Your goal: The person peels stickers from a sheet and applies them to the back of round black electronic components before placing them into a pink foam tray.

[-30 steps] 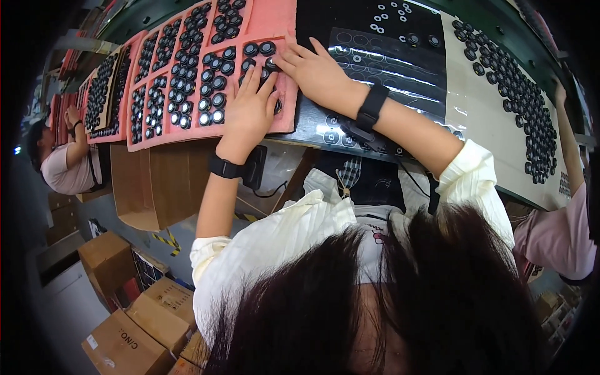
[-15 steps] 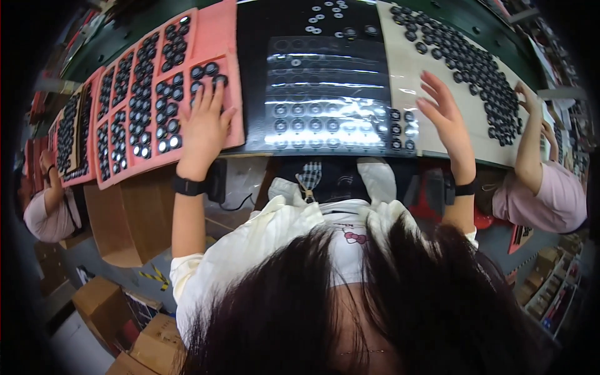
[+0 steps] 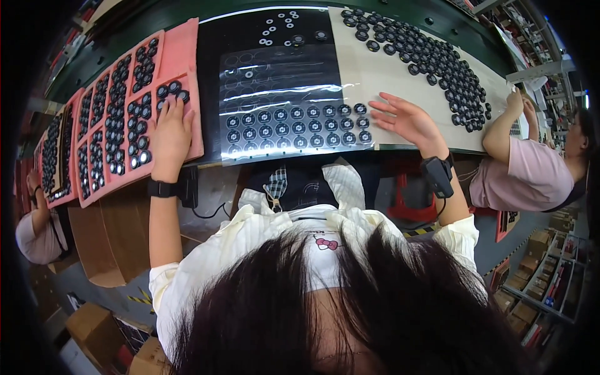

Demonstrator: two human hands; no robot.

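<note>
My left hand (image 3: pixel 171 139) rests over the pink foam tray (image 3: pixel 194 119), its fingers stretched out against the round black parts (image 3: pixel 170 89) in a compartment. Nothing shows gripped in it, though its fingertips partly cover some parts. My right hand (image 3: pixel 407 122) hovers open, palm partly turned up, over the cream board (image 3: pixel 356 69) beside the right edge of a clear plastic sheet (image 3: pixel 284 94). Rows of round black discs with pale centres (image 3: pixel 265 131) line the sheet's near side. Small white washers (image 3: pixel 280 29) lie loose on the black mat beyond it.
Many more round black parts (image 3: pixel 431 62) spread across the cream board at the far right. One person (image 3: pixel 531 162) works at the right, another (image 3: pixel 42 231) at the left. A cardboard box (image 3: pixel 103 237) stands below the pink tray.
The whole view has shifted, so the table appears further left. My right hand has come nearer the sheet's near right corner and turned leftward. My left hand stays at the same compartment.
</note>
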